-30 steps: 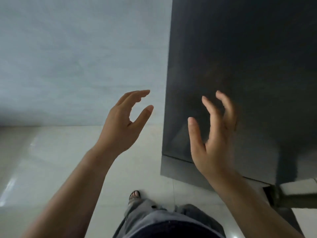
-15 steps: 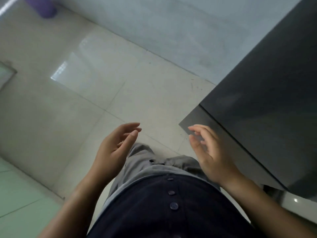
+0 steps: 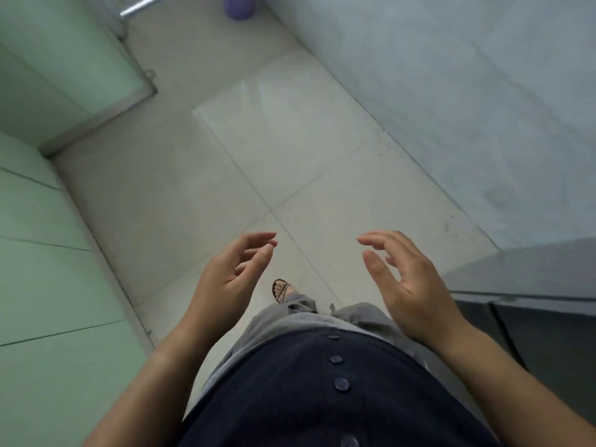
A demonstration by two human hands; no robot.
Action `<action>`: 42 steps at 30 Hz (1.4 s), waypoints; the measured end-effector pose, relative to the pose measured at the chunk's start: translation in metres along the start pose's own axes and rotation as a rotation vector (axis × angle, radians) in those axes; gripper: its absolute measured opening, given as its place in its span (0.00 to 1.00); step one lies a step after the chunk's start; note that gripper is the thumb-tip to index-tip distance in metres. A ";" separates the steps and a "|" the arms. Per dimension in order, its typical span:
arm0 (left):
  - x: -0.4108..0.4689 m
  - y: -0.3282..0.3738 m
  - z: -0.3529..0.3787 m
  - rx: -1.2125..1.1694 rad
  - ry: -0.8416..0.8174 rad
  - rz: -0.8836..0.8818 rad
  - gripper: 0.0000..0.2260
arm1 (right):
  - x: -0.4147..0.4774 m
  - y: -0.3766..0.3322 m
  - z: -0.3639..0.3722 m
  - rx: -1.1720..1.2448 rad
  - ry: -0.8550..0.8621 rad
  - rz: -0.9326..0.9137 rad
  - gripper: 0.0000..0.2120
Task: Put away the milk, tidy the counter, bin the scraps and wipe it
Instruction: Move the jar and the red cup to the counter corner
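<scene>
My left hand (image 3: 230, 275) and my right hand (image 3: 408, 283) hang in front of my body, palms turned toward each other, fingers loosely curled and apart, holding nothing. Both are over the pale tiled floor (image 3: 290, 140). A dark grey appliance (image 3: 532, 304), likely the fridge, shows only as a corner at the right edge, just beyond my right hand. No milk, counter, scraps or cloth are in view.
A grey wall (image 3: 467, 75) runs along the upper right. Green panels (image 3: 48, 253) and a green-glazed door (image 3: 64, 59) line the left. A purple object (image 3: 240, 6) stands on the floor at the top. My sandalled foot (image 3: 281, 290) is below my hands.
The view has swung left and down, away from the dark appliance front toward the floor. Both hands have dropped from raised in front of the appliance to waist height, still empty.
</scene>
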State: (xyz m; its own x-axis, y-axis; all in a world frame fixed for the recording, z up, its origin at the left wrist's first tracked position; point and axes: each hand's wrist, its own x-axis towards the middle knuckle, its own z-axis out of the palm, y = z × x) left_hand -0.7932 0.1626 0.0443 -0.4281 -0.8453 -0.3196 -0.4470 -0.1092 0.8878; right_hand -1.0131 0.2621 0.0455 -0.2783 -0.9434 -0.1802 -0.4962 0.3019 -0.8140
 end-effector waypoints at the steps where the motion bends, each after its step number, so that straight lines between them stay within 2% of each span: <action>1: 0.006 -0.001 -0.015 -0.002 0.029 -0.006 0.10 | 0.017 -0.010 0.007 -0.010 -0.028 -0.021 0.18; 8: 0.016 -0.023 -0.103 -0.048 0.304 -0.102 0.10 | 0.117 -0.079 0.070 -0.076 -0.306 -0.207 0.17; 12: 0.018 -0.041 -0.127 -0.147 0.464 -0.204 0.10 | 0.166 -0.109 0.105 -0.118 -0.462 -0.289 0.18; 17: 0.046 -0.053 -0.155 -0.292 0.581 -0.311 0.10 | 0.235 -0.139 0.146 -0.151 -0.630 -0.365 0.21; 27: 0.165 -0.037 -0.259 -0.481 0.838 -0.312 0.11 | 0.414 -0.245 0.219 -0.183 -0.768 -0.582 0.21; 35: 0.175 -0.064 -0.313 -0.582 1.043 -0.419 0.10 | 0.470 -0.303 0.295 -0.298 -1.003 -0.704 0.22; 42: 0.170 -0.109 -0.407 -0.611 1.212 -0.439 0.09 | 0.492 -0.381 0.412 -0.333 -1.132 -0.849 0.23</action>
State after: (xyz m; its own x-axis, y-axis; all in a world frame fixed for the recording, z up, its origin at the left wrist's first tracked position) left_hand -0.4972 -0.1818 0.0279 0.7186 -0.5673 -0.4022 0.1714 -0.4160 0.8931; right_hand -0.6218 -0.3740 0.0396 0.8973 -0.4040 -0.1777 -0.3858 -0.5224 -0.7604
